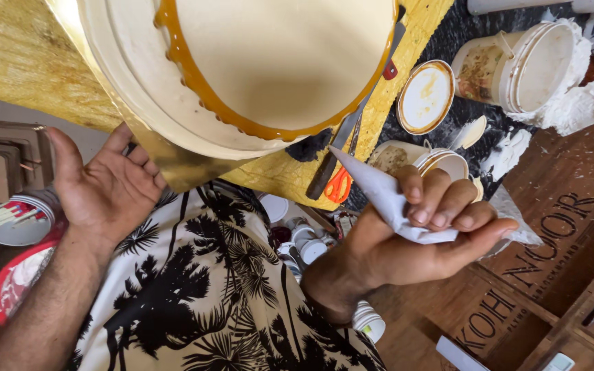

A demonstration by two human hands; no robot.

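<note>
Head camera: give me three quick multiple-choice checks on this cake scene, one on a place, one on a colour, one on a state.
1. Where is the left hand?
A. At the gold cake board's edge
B. Inside the white bucket
C. On the scissors

2. What colour is the drip ring on the cake?
A. Green
B. Caramel amber
C. Blue

3. How does the right hand stand?
A. Open and empty
B. Flat on the cake
C. Closed around a white piping bag

Answers: 1 A, the fingers touch the gold cake board. 2 B, the ring is amber against cream icing. 3 C, the fingers wrap the bag, its tip pointing toward the cake.
</note>
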